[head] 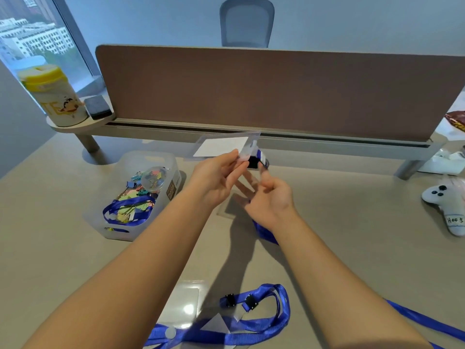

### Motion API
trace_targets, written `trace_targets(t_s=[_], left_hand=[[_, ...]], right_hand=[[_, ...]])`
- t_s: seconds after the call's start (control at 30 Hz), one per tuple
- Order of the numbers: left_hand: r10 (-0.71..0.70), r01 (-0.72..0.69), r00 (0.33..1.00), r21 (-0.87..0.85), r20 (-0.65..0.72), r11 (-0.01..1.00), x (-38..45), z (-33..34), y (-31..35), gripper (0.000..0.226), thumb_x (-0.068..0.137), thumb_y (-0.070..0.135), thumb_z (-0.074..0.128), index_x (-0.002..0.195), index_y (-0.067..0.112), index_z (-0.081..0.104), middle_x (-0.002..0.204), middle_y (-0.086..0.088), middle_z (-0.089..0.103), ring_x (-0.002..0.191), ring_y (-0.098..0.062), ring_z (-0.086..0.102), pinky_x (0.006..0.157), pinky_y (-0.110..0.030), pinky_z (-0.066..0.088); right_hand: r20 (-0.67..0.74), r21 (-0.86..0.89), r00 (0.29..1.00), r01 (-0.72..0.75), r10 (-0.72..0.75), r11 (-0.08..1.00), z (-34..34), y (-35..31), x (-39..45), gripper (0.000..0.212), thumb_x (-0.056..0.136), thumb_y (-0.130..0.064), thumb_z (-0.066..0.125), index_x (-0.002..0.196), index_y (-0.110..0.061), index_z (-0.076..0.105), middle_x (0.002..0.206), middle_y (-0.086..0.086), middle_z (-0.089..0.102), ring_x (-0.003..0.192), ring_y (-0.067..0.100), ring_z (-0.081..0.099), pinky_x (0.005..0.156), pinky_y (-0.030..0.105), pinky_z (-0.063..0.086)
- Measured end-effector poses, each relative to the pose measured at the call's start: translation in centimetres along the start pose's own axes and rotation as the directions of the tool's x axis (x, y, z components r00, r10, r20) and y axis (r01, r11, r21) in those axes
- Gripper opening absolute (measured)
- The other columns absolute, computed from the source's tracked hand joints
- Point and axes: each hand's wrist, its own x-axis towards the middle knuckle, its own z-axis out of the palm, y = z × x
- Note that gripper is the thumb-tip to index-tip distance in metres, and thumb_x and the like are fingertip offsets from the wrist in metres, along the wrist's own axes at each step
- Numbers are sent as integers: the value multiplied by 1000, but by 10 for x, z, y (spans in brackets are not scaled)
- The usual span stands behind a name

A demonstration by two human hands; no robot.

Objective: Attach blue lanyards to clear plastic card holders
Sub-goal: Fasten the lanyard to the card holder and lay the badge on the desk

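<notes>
Above the desk my left hand [218, 178] pinches a clear plastic card holder [221, 146] with a white card inside, held level by its lower edge. Just right of it my right hand [270, 196] pinches the clip end of a blue lanyard [259, 160] against the holder's slotted end. That lanyard's strap drops under my right wrist and runs along the desk to the right. Near the front edge lies another clear card holder [185, 307] beside a looped blue lanyard [261, 321] with black clips.
A translucent bin [161, 157] at the left holds binder clips, a round clip case and one more blue lanyard. A brown divider panel [276, 91] on a raised shelf closes the back. A wipes canister [54, 94] stands far left, a plush controller [446, 205] at the right.
</notes>
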Motion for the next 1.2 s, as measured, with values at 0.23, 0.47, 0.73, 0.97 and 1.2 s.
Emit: trace_targets(t_s=[0.23,0.47,0.73,0.97,1.2], left_hand=[[11,-8,997,41,-76,999,39,-11,-18,19,89,-2,50,70,-2,55,39,-6,66,40,-10,66,60,-19,56],[74,-74,997,115,7,991,67,30,-47,14,88,-1,52,74,-1,52,68,-11,64,50,-8,67,51,-15,58],[92,-84,984,56,-152,995,95,0,-61,28,88,-5,51,62,2,48,49,-5,63,48,-10,64,45,-16,56],[27,42,930,179,-366,983,122,-75,-72,19,87,-6,52,69,0,48,70,-14,53,64,-18,57,40,-18,55],[44,84,869,235,-492,968,135,-104,-77,13,85,-3,56,96,0,50,67,-12,54,49,-15,57,37,-16,53]], right_hand=[[-280,84,924,292,-259,953,-12,-57,11,34,96,-20,36,129,-15,46,105,4,58,98,23,57,105,37,33],[-411,-339,602,596,-685,728,-24,-127,5,26,93,-6,44,69,-14,52,71,3,63,68,14,63,70,23,52],[-356,-503,639,484,-682,716,-31,-105,30,29,97,-6,38,119,0,55,78,0,62,86,18,62,88,29,53],[-535,-296,834,-37,-134,954,-69,-47,62,27,97,-11,38,114,2,55,132,24,55,121,34,55,86,33,45],[-550,-208,835,-164,23,964,-95,-19,77,23,94,2,42,72,0,48,110,24,59,125,36,51,88,38,43]])
